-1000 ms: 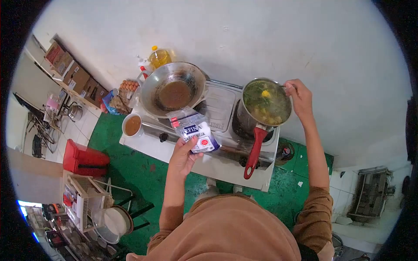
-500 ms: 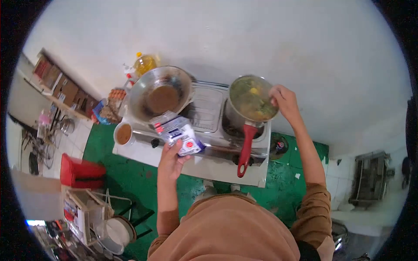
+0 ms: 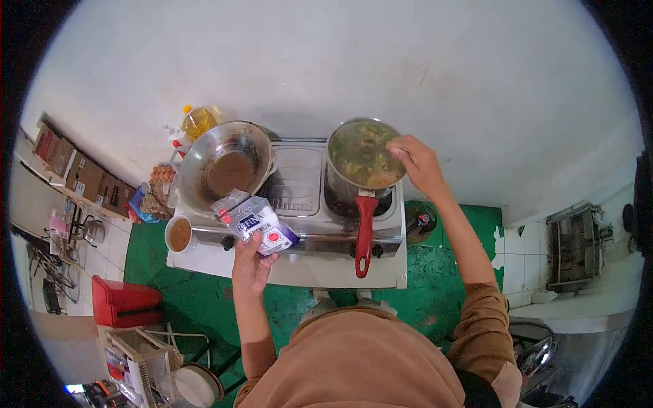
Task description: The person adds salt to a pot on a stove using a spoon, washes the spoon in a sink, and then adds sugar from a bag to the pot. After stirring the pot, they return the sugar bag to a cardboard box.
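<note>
My left hand (image 3: 253, 262) grips a white and blue plastic salt packet (image 3: 262, 228) with its torn-looking clear top tilted up to the left, above the stove's front edge. My right hand (image 3: 413, 158) is over the right rim of a saucepan (image 3: 343, 178), its fingers pinched together and pointing down; whatever lies between them is too small to see. Inside the saucepan is a soup (image 3: 367, 153) with green leafy pieces. The pan's red handle (image 3: 364, 238) points toward me. A wide metal wok (image 3: 197, 163) with brown liquid in its bottom sits on the left burner.
The two-burner stove (image 3: 296, 173) stands on a white table (image 3: 326, 275) against the wall. A cup of brown sauce (image 3: 179, 234) is at its left corner. Behind the wok are an oil bottle (image 3: 198, 123) and eggs (image 3: 162, 174). A red bin (image 3: 126, 302) stands on the green floor.
My right hand has moved a little further in over the saucepan, fingers still pinched. The view has shifted, so the stove appears further left. My left hand still holds the salt packet.
</note>
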A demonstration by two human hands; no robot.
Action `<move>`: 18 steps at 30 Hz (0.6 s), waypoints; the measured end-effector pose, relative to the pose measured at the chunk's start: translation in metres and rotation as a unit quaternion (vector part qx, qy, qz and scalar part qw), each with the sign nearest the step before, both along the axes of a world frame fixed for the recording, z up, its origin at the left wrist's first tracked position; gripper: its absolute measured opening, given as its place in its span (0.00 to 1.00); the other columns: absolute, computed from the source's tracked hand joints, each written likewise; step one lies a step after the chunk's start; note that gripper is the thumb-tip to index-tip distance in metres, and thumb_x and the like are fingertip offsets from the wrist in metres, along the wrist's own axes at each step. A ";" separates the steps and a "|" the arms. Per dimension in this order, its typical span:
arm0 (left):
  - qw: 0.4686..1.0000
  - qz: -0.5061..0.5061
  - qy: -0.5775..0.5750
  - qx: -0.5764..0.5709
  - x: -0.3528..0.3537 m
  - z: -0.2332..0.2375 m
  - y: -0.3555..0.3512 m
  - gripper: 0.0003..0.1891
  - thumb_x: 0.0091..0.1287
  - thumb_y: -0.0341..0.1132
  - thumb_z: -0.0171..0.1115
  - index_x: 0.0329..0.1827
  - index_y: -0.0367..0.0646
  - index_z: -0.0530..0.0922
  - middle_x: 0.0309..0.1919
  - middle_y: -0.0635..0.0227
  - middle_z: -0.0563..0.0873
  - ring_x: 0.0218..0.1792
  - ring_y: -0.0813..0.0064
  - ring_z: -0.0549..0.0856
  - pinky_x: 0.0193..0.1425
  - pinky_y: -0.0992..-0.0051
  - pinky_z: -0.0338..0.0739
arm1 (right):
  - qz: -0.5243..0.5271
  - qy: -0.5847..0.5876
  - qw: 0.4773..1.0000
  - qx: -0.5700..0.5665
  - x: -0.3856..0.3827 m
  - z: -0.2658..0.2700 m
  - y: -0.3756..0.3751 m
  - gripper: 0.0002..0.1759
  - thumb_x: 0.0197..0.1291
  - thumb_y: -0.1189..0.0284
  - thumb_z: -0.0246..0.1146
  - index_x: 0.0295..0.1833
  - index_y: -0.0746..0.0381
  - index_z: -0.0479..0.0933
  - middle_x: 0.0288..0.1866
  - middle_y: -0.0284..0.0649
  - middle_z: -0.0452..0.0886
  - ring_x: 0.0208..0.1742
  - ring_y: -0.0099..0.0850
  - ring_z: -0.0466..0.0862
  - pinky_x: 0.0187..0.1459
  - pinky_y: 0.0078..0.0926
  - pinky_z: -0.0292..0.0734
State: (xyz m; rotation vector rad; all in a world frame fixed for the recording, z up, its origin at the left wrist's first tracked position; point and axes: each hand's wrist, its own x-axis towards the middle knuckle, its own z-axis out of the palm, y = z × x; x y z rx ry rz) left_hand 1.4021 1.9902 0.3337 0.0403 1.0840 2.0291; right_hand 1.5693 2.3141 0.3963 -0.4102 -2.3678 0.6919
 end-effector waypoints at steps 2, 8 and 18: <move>1.000 0.001 0.004 -0.003 -0.001 0.000 -0.002 0.19 0.60 0.43 0.64 0.51 0.47 0.72 0.41 0.71 0.82 0.37 0.75 0.83 0.26 0.80 0.80 | 0.002 -0.006 1.000 -0.006 0.007 -0.002 -0.003 0.09 0.61 0.71 0.57 0.40 0.65 0.78 0.39 0.44 0.80 0.39 0.38 0.80 0.43 0.26 0.75; 1.000 -0.014 -0.005 0.008 -0.005 0.001 -0.008 0.19 0.60 0.42 0.64 0.51 0.46 0.72 0.41 0.70 0.82 0.38 0.75 0.83 0.27 0.79 0.81 | -0.069 0.082 0.989 -0.099 0.020 -0.016 -0.010 0.11 0.64 0.70 0.54 0.41 0.68 0.76 0.38 0.42 0.80 0.36 0.29 0.81 0.41 0.24 0.75; 0.999 0.019 -0.013 0.039 0.012 0.000 -0.037 0.19 0.62 0.42 0.62 0.52 0.44 0.71 0.41 0.68 0.82 0.37 0.73 0.84 0.27 0.79 0.81 | -0.146 0.400 0.768 -0.478 0.046 -0.026 -0.011 0.08 0.65 0.71 0.50 0.40 0.65 0.70 0.38 0.46 0.78 0.31 0.30 0.80 0.35 0.25 0.79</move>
